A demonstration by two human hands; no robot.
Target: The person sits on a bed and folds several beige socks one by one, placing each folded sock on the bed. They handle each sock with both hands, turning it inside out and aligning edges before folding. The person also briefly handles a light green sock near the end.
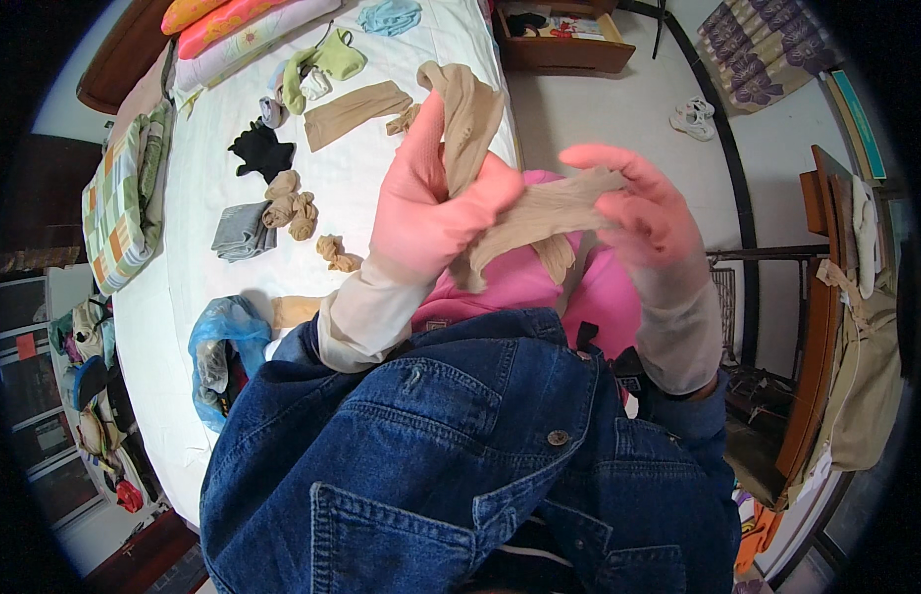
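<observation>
My left hand (446, 200), in a pink rubber glove with a pale cuff, grips a beige nylon stocking (538, 208); part of the fabric hangs over its raised fingers. The stocking stretches across to my right hand (646, 208), gloved alike, whose thumb and fingers close on its far end. A loose beige piece droops below, over my pink trousers. On the white bed sheet (186, 319) to the left lie a flat beige stocking (353, 111), several knotted beige stockings (301, 215), a folded grey cloth (243, 230) and black gloves or socks (264, 152).
A blue plastic bag (226, 327) stands on the bed near my left elbow. Green socks (334, 59), a light blue cloth (390, 15) and a folded checked quilt (122, 208) lie further off. An open wooden drawer (568, 52) juts out beyond the bed; white shoes (691, 119) are on the floor.
</observation>
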